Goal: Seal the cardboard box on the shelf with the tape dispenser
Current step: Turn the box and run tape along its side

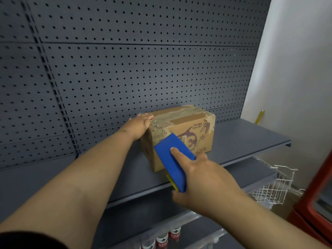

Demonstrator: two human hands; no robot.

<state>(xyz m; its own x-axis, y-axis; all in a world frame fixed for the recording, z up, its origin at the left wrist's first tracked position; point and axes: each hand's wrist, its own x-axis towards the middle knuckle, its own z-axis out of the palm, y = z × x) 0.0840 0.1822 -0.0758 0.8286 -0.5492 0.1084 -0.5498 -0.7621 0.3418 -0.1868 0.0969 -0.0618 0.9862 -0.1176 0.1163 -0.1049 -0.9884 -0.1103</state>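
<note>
A: Any writing to read on the cardboard box [181, 133]?

B: Small print near its upper right edge, too blurred to read, beside a wheat-ear drawing and a purple swirl. One box, at frame centre on the grey shelf [242, 139], its top patched with worn brown tape.

A: And the hands?

B: The left hand [139, 125] lies on the box's upper left corner, fingers together. The right hand [199, 175] grips one blue tape dispenser [170, 159] against the front face, forefinger stretched along it.

A: Anything lower down?

B: Three red-labelled bottles [162, 239] at bottom centre, and one white wire basket [274, 186] at right.
</note>
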